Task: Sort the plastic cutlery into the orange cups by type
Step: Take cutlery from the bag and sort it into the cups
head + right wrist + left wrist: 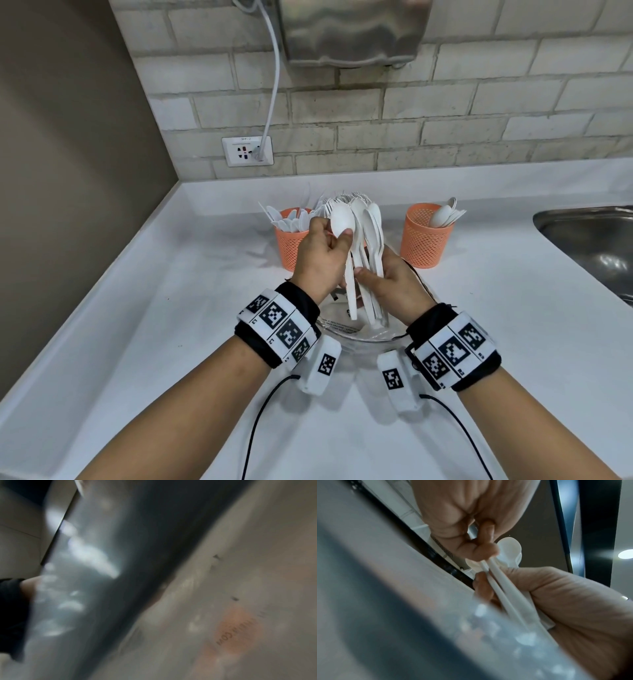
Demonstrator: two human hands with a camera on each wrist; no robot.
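In the head view my right hand (375,267) grips a bundle of white plastic spoons (371,226) by their handles, bowls up. My left hand (334,236) pinches the bowl of one spoon (342,221) at the bundle's left side. Behind the hands, the left orange mesh cup (291,248) holds knives and the right orange cup (423,240) holds spoons. Fork tines (337,202) stick up from a cup that is hidden by my hands. The left wrist view shows my left hand (485,551) on a spoon (511,547) and the right hand (556,595) wrapped round the handles (498,592).
A clear plastic bag (346,330) lies on the white counter (171,342) under my hands and blurs the right wrist view. A steel sink (589,240) sits at the right. On the tiled wall are a socket (247,150) with a cable and a steel dispenser (352,31).
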